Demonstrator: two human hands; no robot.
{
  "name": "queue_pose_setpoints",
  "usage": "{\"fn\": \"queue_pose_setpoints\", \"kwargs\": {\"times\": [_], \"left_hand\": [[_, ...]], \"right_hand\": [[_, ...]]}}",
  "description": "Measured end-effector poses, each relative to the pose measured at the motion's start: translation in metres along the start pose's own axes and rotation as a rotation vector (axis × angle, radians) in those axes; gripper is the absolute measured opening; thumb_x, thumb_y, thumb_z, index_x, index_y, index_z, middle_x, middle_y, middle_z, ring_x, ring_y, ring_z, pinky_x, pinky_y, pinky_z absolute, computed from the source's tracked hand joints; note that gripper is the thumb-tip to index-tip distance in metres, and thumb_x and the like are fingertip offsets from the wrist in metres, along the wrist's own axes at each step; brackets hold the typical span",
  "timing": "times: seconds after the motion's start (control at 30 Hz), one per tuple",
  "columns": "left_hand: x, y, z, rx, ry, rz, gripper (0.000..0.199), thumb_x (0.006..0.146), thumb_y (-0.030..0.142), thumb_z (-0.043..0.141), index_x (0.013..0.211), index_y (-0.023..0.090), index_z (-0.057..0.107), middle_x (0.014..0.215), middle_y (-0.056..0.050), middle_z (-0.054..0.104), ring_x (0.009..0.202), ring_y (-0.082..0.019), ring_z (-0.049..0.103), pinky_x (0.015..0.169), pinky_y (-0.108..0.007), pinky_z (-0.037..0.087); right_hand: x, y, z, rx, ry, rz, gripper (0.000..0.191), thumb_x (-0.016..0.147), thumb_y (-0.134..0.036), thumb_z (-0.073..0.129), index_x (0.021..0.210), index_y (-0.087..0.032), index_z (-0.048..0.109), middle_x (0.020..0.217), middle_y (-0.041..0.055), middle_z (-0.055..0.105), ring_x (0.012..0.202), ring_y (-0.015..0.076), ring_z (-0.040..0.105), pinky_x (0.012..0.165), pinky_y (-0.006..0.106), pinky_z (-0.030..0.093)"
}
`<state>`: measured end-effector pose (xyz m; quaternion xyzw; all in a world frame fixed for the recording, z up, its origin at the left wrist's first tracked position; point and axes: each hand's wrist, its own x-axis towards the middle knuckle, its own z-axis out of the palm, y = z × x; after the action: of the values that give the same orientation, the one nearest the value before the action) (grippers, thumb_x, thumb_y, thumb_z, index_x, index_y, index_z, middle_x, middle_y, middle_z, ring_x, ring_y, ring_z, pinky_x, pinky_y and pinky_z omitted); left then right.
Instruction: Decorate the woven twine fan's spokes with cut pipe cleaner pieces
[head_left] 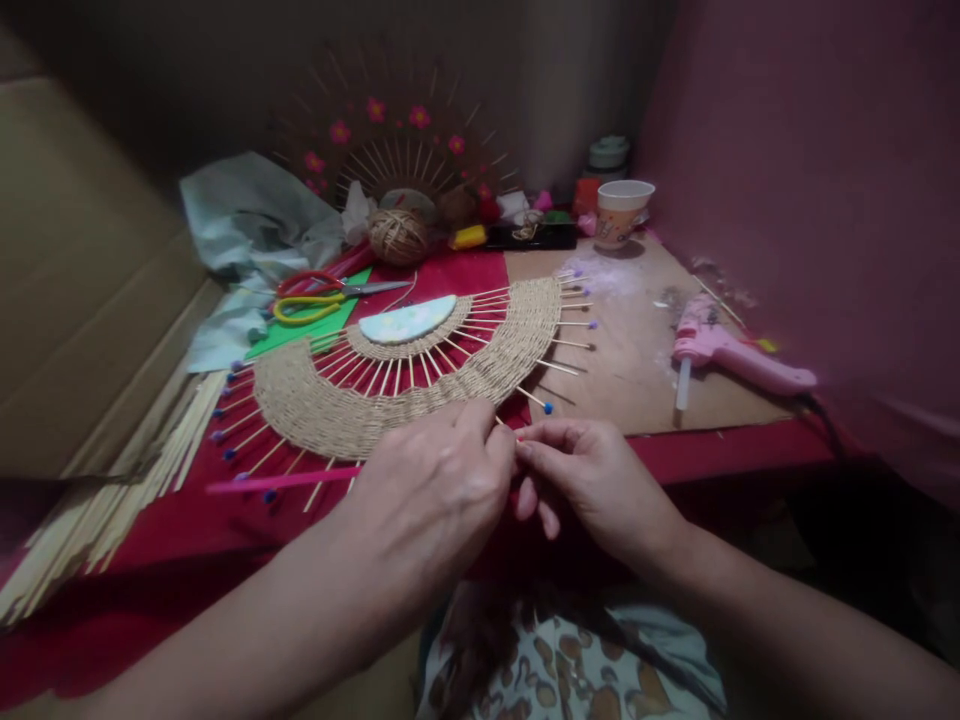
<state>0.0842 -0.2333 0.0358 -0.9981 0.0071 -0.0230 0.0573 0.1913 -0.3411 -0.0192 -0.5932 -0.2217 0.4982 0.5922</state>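
Note:
A half-round fan (360, 420), woven from tan twine over thin wooden sticks, lies with its curved edge towards me. Blue and purple beads or balls tip several sticks, and a pale blue half-disc (409, 320) sits at its centre. My left hand (442, 475) is closed at the near edge, round a fan stick. A bright pink strip (277, 481) runs out from under this hand to the left; I cannot see whether the hand grips it. With thumb and forefinger my right hand (581, 470) pinches a small red piece (520, 437) at that stick's tip.
A pink glue gun (739, 360) rests on brown cardboard (622, 370) at the right. Scissors (330, 297), a twine ball (400, 236) and a paper cup (621, 215) stand behind the fan. Loose wooden sticks (142, 480) lie left; a flowered fan (397, 120) leans at the back.

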Motion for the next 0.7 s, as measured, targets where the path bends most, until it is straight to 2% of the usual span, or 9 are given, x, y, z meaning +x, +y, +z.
{"fn": "queue_pose_setpoints", "kwargs": {"times": [0.07,0.23,0.53,0.7], "left_hand": [[0.003,-0.001,-0.001,0.026,-0.02,0.008,0.016,0.083,0.011,0.043,0.072,0.015,0.054,0.074,-0.007,0.054,0.059,-0.018,0.047,0.05,-0.031,0.038],[0.017,-0.008,-0.007,0.063,0.065,0.081,0.017,0.086,0.014,0.043,0.076,0.015,0.056,0.077,-0.005,0.051,0.062,-0.014,0.043,0.054,-0.027,0.036],[0.032,-0.021,-0.013,-0.016,-0.055,0.141,0.022,0.089,0.019,0.042,0.079,0.016,0.062,0.08,-0.006,0.054,0.068,-0.017,0.047,0.066,-0.033,0.038],[0.032,-0.022,-0.009,0.018,-0.005,0.21,0.023,0.088,0.016,0.042,0.074,0.016,0.06,0.074,-0.004,0.053,0.069,-0.017,0.048,0.076,-0.038,0.037]], "right_hand": [[0.0,0.0,0.0,-0.016,0.001,0.005,0.022,0.085,-0.027,0.05,0.068,-0.015,0.055,0.045,-0.0022,0.059,0.029,0.005,0.044,0.032,0.015,0.031],[0.001,0.0,0.001,-0.043,0.008,-0.015,0.025,0.085,-0.023,0.049,0.061,-0.017,0.052,0.041,-0.003,0.056,0.029,0.0053,0.045,0.032,0.015,0.031],[0.006,0.002,-0.005,0.063,-0.024,0.041,0.023,0.085,-0.023,0.051,0.064,-0.015,0.054,0.041,-0.0005,0.059,0.028,0.0067,0.048,0.029,0.014,0.03],[0.007,-0.001,-0.007,0.06,-0.05,0.089,0.023,0.086,-0.017,0.048,0.063,-0.015,0.052,0.041,0.0002,0.059,0.028,0.0067,0.048,0.029,0.014,0.03]]}}
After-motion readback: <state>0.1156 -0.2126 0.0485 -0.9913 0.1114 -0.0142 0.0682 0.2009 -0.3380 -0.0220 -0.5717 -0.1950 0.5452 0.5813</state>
